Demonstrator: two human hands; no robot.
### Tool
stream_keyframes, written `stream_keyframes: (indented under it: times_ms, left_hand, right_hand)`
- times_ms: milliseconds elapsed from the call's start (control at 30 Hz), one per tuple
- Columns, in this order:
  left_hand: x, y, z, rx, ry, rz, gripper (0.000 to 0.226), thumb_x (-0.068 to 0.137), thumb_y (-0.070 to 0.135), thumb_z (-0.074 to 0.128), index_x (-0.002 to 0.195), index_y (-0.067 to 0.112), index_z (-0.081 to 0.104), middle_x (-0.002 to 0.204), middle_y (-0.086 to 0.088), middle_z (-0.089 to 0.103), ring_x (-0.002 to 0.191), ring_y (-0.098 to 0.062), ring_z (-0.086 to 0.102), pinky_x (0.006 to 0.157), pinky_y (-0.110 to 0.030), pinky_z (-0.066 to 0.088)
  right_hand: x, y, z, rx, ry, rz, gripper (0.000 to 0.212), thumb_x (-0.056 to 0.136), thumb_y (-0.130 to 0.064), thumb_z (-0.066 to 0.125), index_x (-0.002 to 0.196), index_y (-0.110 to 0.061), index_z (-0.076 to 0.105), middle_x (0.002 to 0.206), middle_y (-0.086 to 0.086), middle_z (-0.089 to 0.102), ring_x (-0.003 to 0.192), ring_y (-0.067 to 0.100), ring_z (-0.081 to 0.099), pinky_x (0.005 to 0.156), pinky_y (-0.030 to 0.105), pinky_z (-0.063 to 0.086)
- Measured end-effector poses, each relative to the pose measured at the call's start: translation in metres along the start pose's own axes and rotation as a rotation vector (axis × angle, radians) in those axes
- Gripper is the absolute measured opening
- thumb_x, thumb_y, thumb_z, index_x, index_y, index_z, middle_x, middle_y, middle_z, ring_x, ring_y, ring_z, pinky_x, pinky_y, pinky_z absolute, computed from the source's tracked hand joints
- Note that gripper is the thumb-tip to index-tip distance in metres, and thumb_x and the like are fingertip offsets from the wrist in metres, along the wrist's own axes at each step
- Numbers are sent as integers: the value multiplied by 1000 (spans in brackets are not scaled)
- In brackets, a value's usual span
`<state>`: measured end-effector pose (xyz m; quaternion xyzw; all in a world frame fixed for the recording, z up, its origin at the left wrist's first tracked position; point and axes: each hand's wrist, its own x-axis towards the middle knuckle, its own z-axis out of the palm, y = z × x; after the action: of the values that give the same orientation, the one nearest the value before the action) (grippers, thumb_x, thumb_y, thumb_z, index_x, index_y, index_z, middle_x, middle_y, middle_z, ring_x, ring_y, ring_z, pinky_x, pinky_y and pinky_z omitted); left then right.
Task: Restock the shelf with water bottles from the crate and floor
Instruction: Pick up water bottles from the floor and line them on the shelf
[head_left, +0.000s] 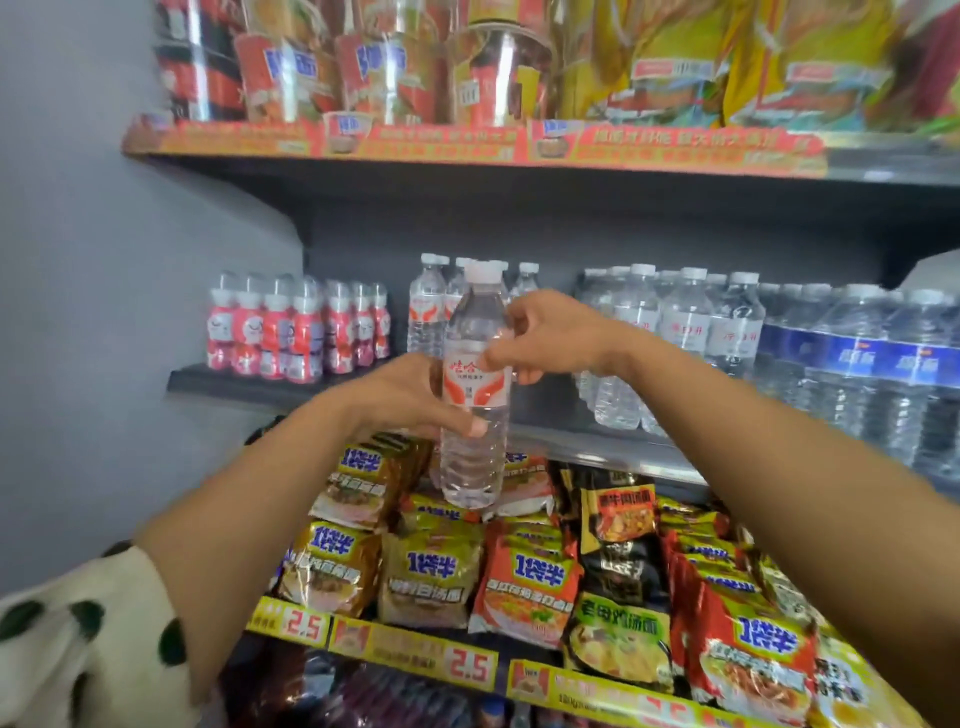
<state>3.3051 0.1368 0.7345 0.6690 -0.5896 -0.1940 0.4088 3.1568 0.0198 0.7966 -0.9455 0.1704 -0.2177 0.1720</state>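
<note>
Head view: a water bottle (475, 395) is held upright in the air before the middle shelf (597, 441), above the noodle packets (431, 577) of the tier below. The left hand (410, 397) is wrapped round the bottle at its label, thumb across the front; the bottle lies at 3 o'clock of that hand. The right hand (540, 338) has curled fingers pinching the bottle's upper body, so the bottle lies at 9 o'clock of it.

A risk is judged in the gap on the shelf: matching shelved bottles (428, 312) stand behind at 12 o'clock, and they could be toppled if the held bottle is pushed in too fast. A loosened grip during a handover between hands could let the smooth bottle drop onto the packets.
</note>
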Motion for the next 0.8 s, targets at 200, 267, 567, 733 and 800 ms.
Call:
stream_keyframes:
  times_ms: [200,267,567,733,800]
  left_hand:
    - [64,-11,-46,-74,22,41,34,76,13,79,106,16,65,99,5,74,93,-9,69,75,-21,53]
    - [88,-23,-54,-85,32,33,32,75,9,79,104,15,65,99,4,74,94,-10,69,76,-23,55]
    - [182,-60,-68,-49,35,13,29,85,-5,66,113,3,60,103,-4,67,89,-12,63,66,-17,52]
    - [222,-81,-67,60,76,-4,21,87,0,66,101,14,59,104,-4,65,98,-19,62,73,-22,51]
    - [233,-86,-67,58,82,-14,19,88,1,65,100,14,59,98,-1,65,94,-16,61,69,-19,50]
  right_hand:
    - [82,12,-9,46,177,64,40,70,-30,76,84,7,67,75,16,72,62,23,68,69,43,59]
    - [105,21,-7,62,187,101,35,70,-28,76,81,5,69,73,15,73,61,22,68,68,41,59]
    - [189,74,3,163,165,185,20,77,-20,76,85,-3,69,82,12,73,72,19,70,72,34,60]
    - [231,114,13,166,97,213,25,77,-22,77,90,-2,69,78,5,74,73,15,72,73,31,60]
    - [244,129,14,190,83,220,33,76,-24,77,95,2,68,86,12,74,81,21,73,79,36,59]
